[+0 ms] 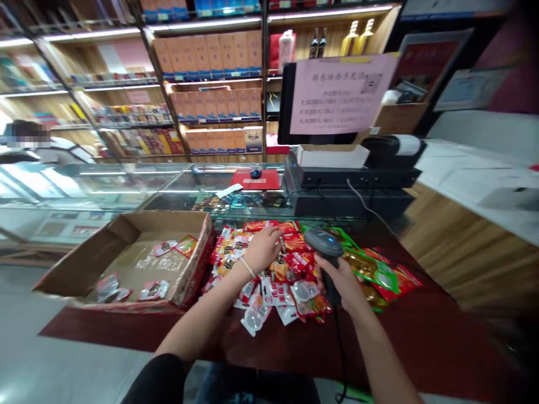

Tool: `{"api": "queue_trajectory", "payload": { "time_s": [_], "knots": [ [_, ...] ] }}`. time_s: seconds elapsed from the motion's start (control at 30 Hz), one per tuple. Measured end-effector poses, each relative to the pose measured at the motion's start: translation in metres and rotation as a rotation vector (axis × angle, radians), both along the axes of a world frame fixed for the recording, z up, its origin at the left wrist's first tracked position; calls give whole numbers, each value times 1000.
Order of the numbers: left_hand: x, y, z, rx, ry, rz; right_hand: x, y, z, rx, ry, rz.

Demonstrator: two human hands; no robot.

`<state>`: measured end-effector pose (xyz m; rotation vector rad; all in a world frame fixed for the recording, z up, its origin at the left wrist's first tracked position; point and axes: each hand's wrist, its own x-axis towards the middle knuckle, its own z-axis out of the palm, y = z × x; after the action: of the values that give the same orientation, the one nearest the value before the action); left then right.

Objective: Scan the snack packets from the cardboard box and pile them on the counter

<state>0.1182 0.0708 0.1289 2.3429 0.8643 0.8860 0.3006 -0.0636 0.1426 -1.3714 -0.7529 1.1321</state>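
Observation:
My right hand is closed around the handle of a black barcode scanner, whose cable hangs down past the table edge. A blue light shows on the scanner's top. My left hand rests over a heap of small snack packets, its fingers slightly bent and apart, with nothing visibly gripped. Red, white and orange packets make up the heap, some with clear round parts. Right of the scanner lie green-edged bags with brown contents.
A shallow cardboard box with several packets inside stands at left on the dark red table. Behind are a glass counter, a mouse on a red mat, and a monitor with a pink notice. A person is at far left.

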Motion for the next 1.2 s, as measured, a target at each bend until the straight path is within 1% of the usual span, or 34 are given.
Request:
{"api": "queue_trajectory", "payload": {
  "time_s": [0.07, 0.13, 0.2, 0.27, 0.37, 0.47, 0.53, 0.6, 0.67, 0.77, 0.9, 1.07, 1.13, 1.2],
  "knots": [
    [-29, 0, 20, -6, -26, 53, -15, 11, 4, 10, -42, 71],
    [-62, 1, 37, -15, -40, 104, -34, 25, 8, 20, -77, 175],
    [-98, 3, 50, -49, -59, 164, -55, 39, 10, 38, -82, 278],
    [-137, 6, 57, -108, -96, 253, -78, 54, 11, 55, -69, 351],
    [-195, 11, 58, -177, -137, 400, -115, 75, 11, 46, -77, 442],
    [-245, 19, 49, -200, -136, 502, -148, 91, 12, 51, -88, 532],
    [-271, 26, 42, -213, -128, 527, -166, 102, 13, 39, -81, 577],
    [-291, 35, 34, -218, -97, 501, -181, 112, 15, 12, -82, 620],
    [-303, 46, 27, -213, -35, 436, -195, 123, 16, 1, -79, 653],
    [-313, 66, 15, -244, 76, 321, -211, 139, 14, -2, -40, 674],
    [-316, 94, -8, -320, 130, 237, -225, 158, 5, -2, 7, 707],
    [-314, 120, -39, -410, 212, 92, -231, 170, -4, -50, -14, 711],
    [-312, 129, -47, -458, 222, 79, -230, 174, -7, -69, -13, 710],
    [-310, 136, -49, -497, 209, 102, -228, 177, -11, -87, -5, 729]
  ]
}}
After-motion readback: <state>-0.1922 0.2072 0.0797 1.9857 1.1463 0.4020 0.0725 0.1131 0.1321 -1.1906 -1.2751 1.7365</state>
